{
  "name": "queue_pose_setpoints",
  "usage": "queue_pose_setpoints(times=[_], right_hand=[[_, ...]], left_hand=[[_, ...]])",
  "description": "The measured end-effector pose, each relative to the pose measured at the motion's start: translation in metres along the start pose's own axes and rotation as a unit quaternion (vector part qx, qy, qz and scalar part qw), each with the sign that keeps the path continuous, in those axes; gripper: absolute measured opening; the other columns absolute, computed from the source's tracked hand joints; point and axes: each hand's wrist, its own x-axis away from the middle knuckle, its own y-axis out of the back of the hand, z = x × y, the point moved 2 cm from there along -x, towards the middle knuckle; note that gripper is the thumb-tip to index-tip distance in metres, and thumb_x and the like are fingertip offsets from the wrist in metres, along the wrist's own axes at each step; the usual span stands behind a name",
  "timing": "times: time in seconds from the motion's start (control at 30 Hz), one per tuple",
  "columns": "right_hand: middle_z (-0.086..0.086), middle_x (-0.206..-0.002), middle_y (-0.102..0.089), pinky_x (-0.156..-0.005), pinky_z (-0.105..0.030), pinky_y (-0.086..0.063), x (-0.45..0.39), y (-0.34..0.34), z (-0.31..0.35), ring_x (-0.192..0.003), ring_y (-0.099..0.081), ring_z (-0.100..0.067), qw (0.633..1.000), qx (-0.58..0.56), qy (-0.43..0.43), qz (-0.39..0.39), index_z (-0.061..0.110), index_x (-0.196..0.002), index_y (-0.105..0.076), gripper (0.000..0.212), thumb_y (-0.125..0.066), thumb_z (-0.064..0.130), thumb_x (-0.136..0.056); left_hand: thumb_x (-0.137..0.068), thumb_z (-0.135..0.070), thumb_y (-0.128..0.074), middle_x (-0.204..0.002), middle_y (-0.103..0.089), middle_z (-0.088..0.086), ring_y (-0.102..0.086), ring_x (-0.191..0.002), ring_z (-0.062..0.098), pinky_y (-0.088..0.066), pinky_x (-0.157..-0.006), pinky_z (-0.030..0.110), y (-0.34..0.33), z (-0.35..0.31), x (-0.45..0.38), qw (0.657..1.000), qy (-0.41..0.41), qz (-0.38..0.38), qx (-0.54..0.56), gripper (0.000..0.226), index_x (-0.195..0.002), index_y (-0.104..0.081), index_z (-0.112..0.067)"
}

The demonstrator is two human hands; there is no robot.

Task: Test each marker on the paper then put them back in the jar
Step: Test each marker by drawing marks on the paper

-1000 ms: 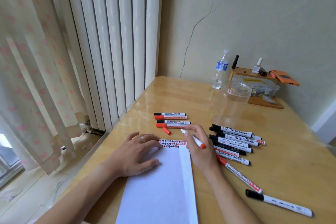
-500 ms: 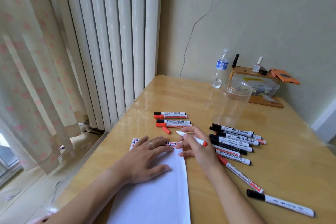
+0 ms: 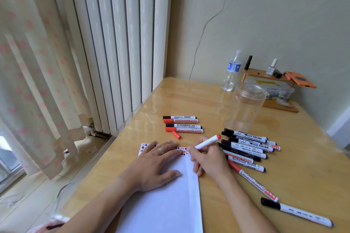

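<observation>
A white sheet of paper (image 3: 166,202) lies on the wooden table (image 3: 295,172), with red and black marks along its far edge. My left hand (image 3: 155,164) lies flat on the paper, fingers straight. My right hand (image 3: 208,159) grips an uncapped red-ended white marker (image 3: 207,141) with its tip down at the paper's far right corner. The marker's loose red cap (image 3: 176,135) lies just beyond the paper. A clear, empty plastic jar (image 3: 244,108) stands farther back on the right.
Several capped markers (image 3: 246,147) lie piled right of my right hand, several more (image 3: 182,125) behind the paper, and two (image 3: 295,213) near the front right. A water bottle (image 3: 231,72), a wooden shelf (image 3: 272,81) and a clear box stand against the wall. A radiator runs along the left.
My right hand turned the marker from lying across my fingers to tip-down on the paper's far corner. The left hand and the paper shifted slightly left over the table.
</observation>
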Motion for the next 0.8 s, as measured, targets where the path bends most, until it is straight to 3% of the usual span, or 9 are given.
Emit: queue_pose_setpoints(times=[0.3, 0.5, 0.8], right_hand=[[-0.014, -0.062, -0.066, -0.042, -0.028, -0.044, 0.0007, -0.0017, 0.0006, -0.042, -0.062, -0.029, 0.999, 0.009, -0.022, -0.024, 0.000, -0.084, -0.053, 0.025, -0.071, 0.015, -0.093], [-0.011, -0.062, -0.068, -0.045, -0.031, -0.046, 0.0005, -0.0021, -0.0008, -0.044, -0.063, -0.031, 0.999, 0.026, -0.014, -0.028, 0.003, -0.083, -0.055, 0.025, -0.071, 0.019, -0.094], [-0.011, -0.063, -0.069, -0.046, -0.030, -0.047, 0.0027, -0.0020, 0.0007, -0.044, -0.063, -0.029, 0.999, 0.043, -0.008, -0.021, 0.003, -0.085, -0.055, 0.024, -0.072, 0.018, -0.094]], left_hand=[[-0.097, -0.073, -0.033, -0.167, -0.017, -0.021, 0.000, -0.154, -0.005, 0.005, -0.127, 0.034, -0.0012, 0.0015, -0.0017, 1.000, -0.002, -0.001, -0.001, 0.068, -0.158, -0.023, -0.045], [-0.096, -0.074, -0.032, -0.168, -0.015, -0.022, 0.005, -0.153, -0.007, 0.008, -0.127, 0.044, -0.0026, 0.0022, -0.0011, 1.000, 0.006, 0.003, -0.009, 0.068, -0.158, -0.020, -0.048], [-0.095, -0.076, -0.030, -0.167, -0.017, -0.021, 0.002, -0.154, -0.003, 0.004, -0.127, 0.045, -0.0031, 0.0035, -0.0016, 1.000, 0.007, 0.002, -0.006, 0.069, -0.158, -0.021, -0.049]])
